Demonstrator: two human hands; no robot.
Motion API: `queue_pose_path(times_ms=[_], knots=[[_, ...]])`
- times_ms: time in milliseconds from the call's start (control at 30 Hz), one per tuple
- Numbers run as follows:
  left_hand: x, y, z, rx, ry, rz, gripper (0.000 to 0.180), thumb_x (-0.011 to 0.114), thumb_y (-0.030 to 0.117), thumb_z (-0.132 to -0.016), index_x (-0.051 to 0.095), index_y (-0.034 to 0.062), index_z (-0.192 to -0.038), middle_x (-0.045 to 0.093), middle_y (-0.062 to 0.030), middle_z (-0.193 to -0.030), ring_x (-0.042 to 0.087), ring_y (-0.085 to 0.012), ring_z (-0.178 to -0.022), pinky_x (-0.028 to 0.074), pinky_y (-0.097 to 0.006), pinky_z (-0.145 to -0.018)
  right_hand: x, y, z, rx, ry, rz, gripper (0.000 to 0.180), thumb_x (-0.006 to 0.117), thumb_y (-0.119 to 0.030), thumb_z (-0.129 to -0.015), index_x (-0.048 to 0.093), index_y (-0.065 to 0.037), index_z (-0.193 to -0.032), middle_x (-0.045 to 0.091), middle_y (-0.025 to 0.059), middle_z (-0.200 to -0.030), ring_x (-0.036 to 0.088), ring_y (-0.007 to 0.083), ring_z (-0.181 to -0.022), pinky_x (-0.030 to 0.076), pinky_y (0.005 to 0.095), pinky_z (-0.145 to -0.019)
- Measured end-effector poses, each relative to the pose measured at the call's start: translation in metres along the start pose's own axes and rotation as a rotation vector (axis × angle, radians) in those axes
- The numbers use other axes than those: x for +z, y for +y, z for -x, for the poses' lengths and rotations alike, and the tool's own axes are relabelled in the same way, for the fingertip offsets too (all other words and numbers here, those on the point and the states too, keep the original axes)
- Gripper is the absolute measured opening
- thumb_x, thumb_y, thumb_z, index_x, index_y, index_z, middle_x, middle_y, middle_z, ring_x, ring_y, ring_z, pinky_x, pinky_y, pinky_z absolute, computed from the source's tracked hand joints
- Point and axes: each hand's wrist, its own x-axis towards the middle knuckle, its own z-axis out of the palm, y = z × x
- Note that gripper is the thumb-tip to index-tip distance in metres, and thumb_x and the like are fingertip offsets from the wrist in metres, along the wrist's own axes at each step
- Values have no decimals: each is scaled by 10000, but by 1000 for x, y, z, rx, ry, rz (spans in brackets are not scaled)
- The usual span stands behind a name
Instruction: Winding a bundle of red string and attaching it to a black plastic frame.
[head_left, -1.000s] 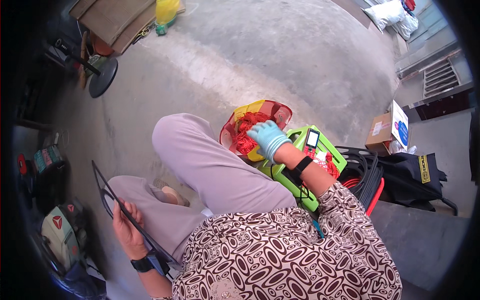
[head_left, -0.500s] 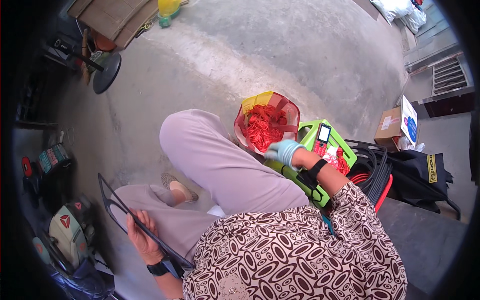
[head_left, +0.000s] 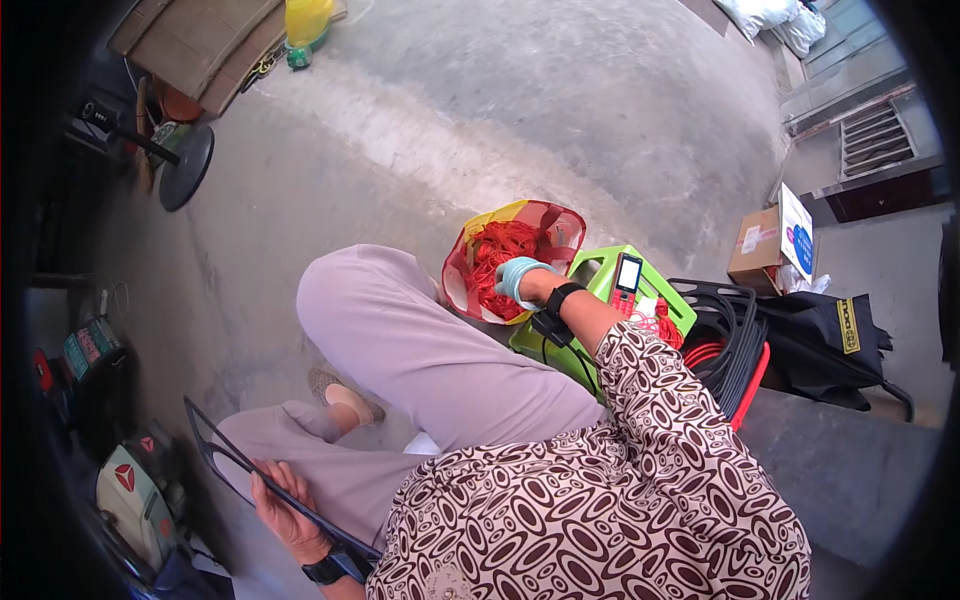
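My left hand (head_left: 288,510) is closed around a thin black frame (head_left: 240,455) with a long slot, held tilted beside my left leg. A pale blue-green glove covers my right hand (head_left: 520,278), which dips into an open red and yellow bag (head_left: 563,222). Tangled red cord (head_left: 505,243) fills that bag, and the gloved fingertips are hidden against it. Next to the bag stands a bright green plastic stool (head_left: 600,262). On it lie a red keypad phone (head_left: 626,280) and more red cord (head_left: 668,325), partly behind my right forearm.
Several black frames (head_left: 735,320) are stacked right of the stool, near a black bag (head_left: 825,345). A cardboard box (head_left: 755,245) stands behind them. At the left are a round-based stand (head_left: 187,168) and a pale machine (head_left: 130,485). Wooden boards (head_left: 200,45) lie at the far left.
My right hand has moved left from the bag's near rim to over the red cord inside it. My left hand still holds the black frame. The view has shifted slightly.
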Motion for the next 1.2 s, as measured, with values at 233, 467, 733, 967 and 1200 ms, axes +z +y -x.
queue_pose_path(times_ms=[233,467,733,967,1200], knots=[[-1,0,0,-13,-57,16,194,507,163,-945,529,24,-1078,347,7,-692,301,-80,-590,248,-221,-427,40,8,5,53,-50,85,361,587,-306,-787,658,-76,-1055,660,184,-988,636,340,-929,492,405,-823],[-2,1,2,-24,-69,8,199,517,171,-938,535,23,-1070,346,7,-687,310,-81,-591,247,-223,-427,61,7,20,87,2,17,353,566,-268,-779,652,-66,-1055,653,202,-996,633,346,-934,492,406,-815],[6,0,3,-28,-79,-5,209,511,172,-941,542,23,-1083,344,3,-675,304,-85,-580,255,-226,-426,69,14,18,157,90,4,329,585,-268,-779,651,-47,-1014,652,202,-990,629,349,-934,489,422,-807],[11,-2,5,25,77,-22,194,509,188,-937,543,27,-1040,355,-16,-613,291,-88,-506,233,-222,-391,84,39,-3,277,236,-59,306,555,-249,-779,689,-35,-953,625,245,-997,631,383,-921,503,452,-796],[4,-3,9,9,20,-45,247,508,205,-946,544,30,-1117,350,-5,-655,308,-85,-548,260,-228,-423,82,51,-7,210,48,-234,302,613,-194,-763,669,-103,-1046,657,167,-1034,636,328,-955,496,390,-830]])
